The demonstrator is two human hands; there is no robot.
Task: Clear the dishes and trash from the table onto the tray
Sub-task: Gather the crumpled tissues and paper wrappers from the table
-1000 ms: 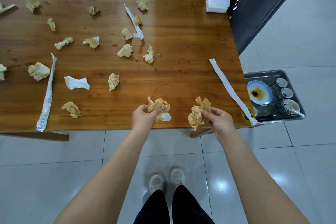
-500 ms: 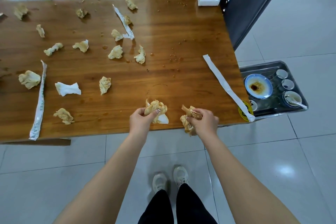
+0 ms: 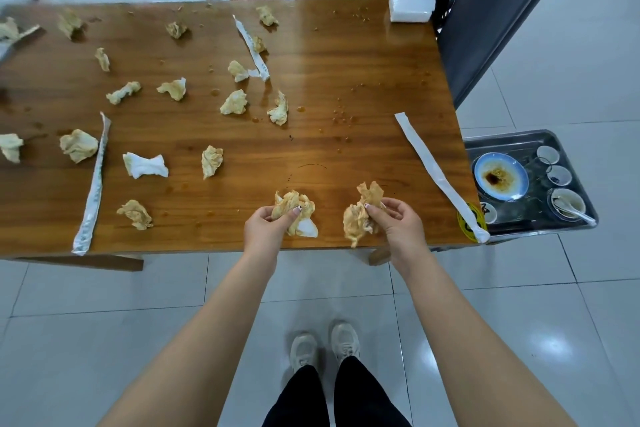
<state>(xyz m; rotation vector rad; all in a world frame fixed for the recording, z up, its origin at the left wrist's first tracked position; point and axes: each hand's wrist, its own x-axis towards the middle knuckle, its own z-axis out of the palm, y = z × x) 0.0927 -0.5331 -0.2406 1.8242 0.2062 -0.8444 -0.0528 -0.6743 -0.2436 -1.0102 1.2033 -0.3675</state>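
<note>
Over the near edge of the wooden table, my left hand grips a wad of stained napkins. My right hand pinches a second stained wad a little to the right. Several more crumpled napkins lie across the table, such as one near the middle and one at the left. A long white paper sleeve lies diagonally at the right edge. The metal tray sits low beside the table's right end, holding a blue dirty plate and small cups.
Other paper sleeves lie at the left and at the back middle. A white tissue box stands at the far right corner. A dark chair back leans by the table's right side. Sauce drops spot the wood.
The view shifted slightly. My right hand, which had curled tighter over its wad half a second ago, now holds it pinched and a little higher. My left hand keeps its wad in place.
</note>
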